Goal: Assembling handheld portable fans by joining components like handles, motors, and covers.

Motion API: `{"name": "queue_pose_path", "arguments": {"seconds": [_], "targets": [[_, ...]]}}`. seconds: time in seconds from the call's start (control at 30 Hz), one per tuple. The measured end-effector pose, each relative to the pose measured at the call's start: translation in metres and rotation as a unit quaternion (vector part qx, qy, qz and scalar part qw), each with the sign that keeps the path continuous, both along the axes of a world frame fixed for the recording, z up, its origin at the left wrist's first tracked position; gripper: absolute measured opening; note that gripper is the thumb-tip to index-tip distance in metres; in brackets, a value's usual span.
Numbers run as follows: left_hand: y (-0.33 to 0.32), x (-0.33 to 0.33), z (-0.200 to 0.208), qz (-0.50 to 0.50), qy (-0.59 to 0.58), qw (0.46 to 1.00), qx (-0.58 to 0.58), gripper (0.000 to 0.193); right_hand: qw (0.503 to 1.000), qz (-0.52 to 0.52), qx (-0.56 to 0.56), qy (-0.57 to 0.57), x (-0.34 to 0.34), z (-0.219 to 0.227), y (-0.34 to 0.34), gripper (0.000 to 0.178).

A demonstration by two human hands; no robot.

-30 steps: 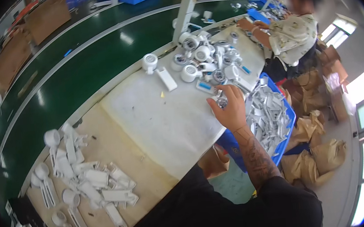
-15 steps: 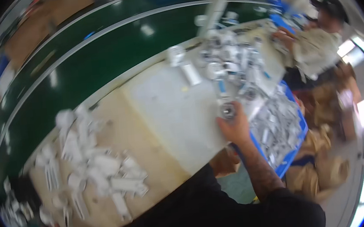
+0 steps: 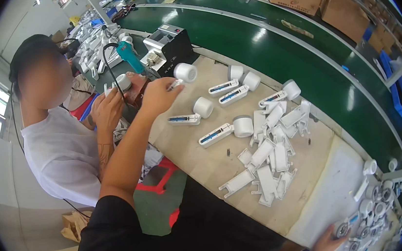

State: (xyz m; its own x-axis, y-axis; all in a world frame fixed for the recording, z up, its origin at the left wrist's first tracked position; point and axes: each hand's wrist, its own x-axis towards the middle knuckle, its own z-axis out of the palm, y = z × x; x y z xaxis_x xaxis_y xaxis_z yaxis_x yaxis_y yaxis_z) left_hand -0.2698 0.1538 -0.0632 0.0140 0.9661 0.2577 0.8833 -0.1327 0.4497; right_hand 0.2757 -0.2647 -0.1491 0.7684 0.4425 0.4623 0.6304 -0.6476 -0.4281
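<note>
My left hand (image 3: 160,96) reaches out to the far left, thumb and fingers pinched on the narrow end of a white device with a drum-shaped head (image 3: 186,72). Its handle is mostly behind my fingers. To the right of it lie several similar white devices (image 3: 228,94), their handles uncovered and blue strips showing inside. At the lower right, my right hand (image 3: 330,242) curls around a round white head with a grey ring (image 3: 342,230), beside a heap of similar heads (image 3: 379,209). A pile of loose white handle shells (image 3: 268,160) sits between my hands.
A co-worker in a white shirt (image 3: 61,150) is close on my left, hands (image 3: 105,111) near my forearm. A teal power screwdriver (image 3: 128,57) hangs on a cord by a black machine (image 3: 167,49). The green conveyor (image 3: 271,44) runs behind the table.
My view has swung left, bringing the co-worker and black machine into sight. My left hand, earlier at the picture's lower left edge, now shows plainly on a white device. My right hand stays at a round head.
</note>
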Motion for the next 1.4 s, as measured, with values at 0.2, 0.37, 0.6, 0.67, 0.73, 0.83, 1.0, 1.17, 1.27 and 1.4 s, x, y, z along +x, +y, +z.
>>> {"name": "queue_pose_path", "arguments": {"seconds": [0.2, 0.37, 0.6, 0.67, 0.73, 0.83, 1.0, 1.17, 1.27, 1.4], "targets": [[0.028, 0.012, -0.043, 0.01, 0.015, 0.997, -0.074, 0.041, 0.999, -0.036, -0.008, -0.014, -0.004, 0.0, -0.002, 0.078], [0.026, 0.016, -0.043, -0.013, -0.059, 0.992, -0.114, 0.049, 0.983, -0.011, 0.121, 0.137, 0.011, 0.018, -0.023, 0.07], [-0.046, 0.105, 0.018, -0.205, -0.509, 0.828, -0.117, 0.033, 0.593, 0.409, 0.324, 0.613, 0.004, 0.06, 0.039, 0.083], [-0.073, 0.139, 0.032, -0.296, -0.537, 0.758, -0.222, 0.036, 0.574, 0.388, 0.297, 0.657, -0.062, 0.094, 0.11, 0.092], [-0.087, 0.177, 0.02, -0.342, -0.558, 0.689, -0.31, 0.056, 0.552, 0.433, 0.222, 0.677, -0.098, 0.115, 0.161, 0.09], [-0.102, 0.223, 0.004, -0.369, -0.61, 0.46, -0.529, 0.074, 0.516, 0.441, 0.165, 0.715, -0.119, 0.125, 0.177, 0.08], [-0.126, 0.241, -0.011, -0.285, -0.57, 0.374, -0.673, 0.064, 0.528, 0.458, 0.207, 0.685, -0.119, 0.122, 0.167, 0.077], [-0.128, 0.238, -0.008, -0.325, -0.632, 0.306, -0.633, 0.056, 0.545, 0.439, 0.182, 0.691, -0.114, 0.118, 0.165, 0.087], [-0.126, 0.235, 0.008, -0.317, -0.599, 0.47, -0.565, 0.04, 0.54, 0.441, 0.222, 0.682, -0.119, 0.12, 0.165, 0.109], [-0.128, 0.233, 0.024, -0.346, -0.654, 0.412, -0.532, 0.045, 0.606, 0.438, 0.18, 0.639, -0.121, 0.119, 0.166, 0.085]]}}
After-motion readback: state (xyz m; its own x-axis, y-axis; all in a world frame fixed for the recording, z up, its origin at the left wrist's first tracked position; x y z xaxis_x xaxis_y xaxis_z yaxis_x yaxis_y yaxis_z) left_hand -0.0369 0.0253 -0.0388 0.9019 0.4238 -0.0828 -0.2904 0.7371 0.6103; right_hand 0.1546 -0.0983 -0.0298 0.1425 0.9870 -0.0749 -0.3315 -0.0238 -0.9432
